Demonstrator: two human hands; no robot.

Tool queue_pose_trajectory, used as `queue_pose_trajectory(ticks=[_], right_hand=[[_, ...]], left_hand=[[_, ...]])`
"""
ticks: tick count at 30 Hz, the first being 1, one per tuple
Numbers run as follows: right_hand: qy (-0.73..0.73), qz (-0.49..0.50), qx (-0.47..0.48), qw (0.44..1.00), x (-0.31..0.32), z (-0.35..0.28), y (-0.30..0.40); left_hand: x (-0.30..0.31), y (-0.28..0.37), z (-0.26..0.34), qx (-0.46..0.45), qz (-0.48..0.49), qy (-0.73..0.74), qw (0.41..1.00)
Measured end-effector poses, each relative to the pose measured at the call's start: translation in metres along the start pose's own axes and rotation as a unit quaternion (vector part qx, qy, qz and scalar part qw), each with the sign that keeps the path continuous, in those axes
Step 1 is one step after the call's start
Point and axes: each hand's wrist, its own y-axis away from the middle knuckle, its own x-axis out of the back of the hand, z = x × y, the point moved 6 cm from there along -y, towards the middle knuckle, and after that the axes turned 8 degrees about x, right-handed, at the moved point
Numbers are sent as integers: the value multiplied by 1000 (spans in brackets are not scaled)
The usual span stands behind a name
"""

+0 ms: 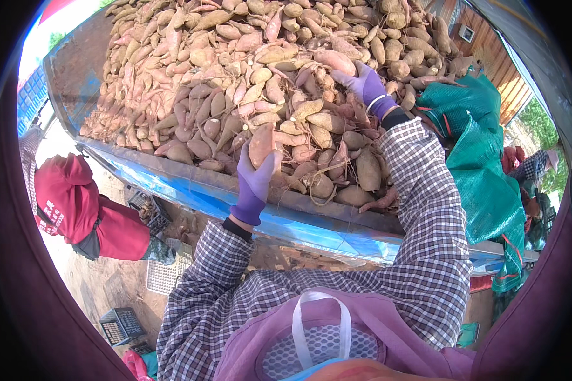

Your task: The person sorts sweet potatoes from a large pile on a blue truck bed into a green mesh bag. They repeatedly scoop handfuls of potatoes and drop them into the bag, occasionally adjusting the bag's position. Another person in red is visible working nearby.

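Note:
A large heap of sweet potatoes (219, 90) with thin roots fills a blue metal truck bed. My left hand (256, 178), in a purple glove, holds one reddish sweet potato (261, 143) upright above the near edge of the heap. Farther up and to the right, my right hand (364, 85), gloved alike, has its fingers spread at the right end of a big pinkish sweet potato (334, 61) lying on the heap. Whether that hand grips it is not plain. Both my sleeves are checked cloth with black cuffs.
The truck bed's rim (209, 178) runs between me and the heap. A green woven sack (481, 176) hangs over it at right. On the left a person in red (76, 205) bends beside crates (152, 212). Another crate (121, 326) stands on the ground; more people are at far right.

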Motion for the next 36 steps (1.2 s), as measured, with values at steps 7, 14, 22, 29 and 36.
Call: queue_pose_trajectory(ticks=[7,14,22,29,36], right_hand=[[-155,-271,75,947,-81,-123,40],[390,-410,-65,822,-101,82,-26],[216,-379,57,898,-99,41,-14],[-444,-61,-112,887,-40,-18,-5],[-529,-188,-114,820,-63,-94,25]], left_hand=[[-18,-46,20,11,-99,330,939],[31,-6,8,-122,1,208,970],[42,8,9,-168,78,-94,978],[43,2,8,-136,70,-15,988],[65,-1,-10,-17,-115,390,913]])
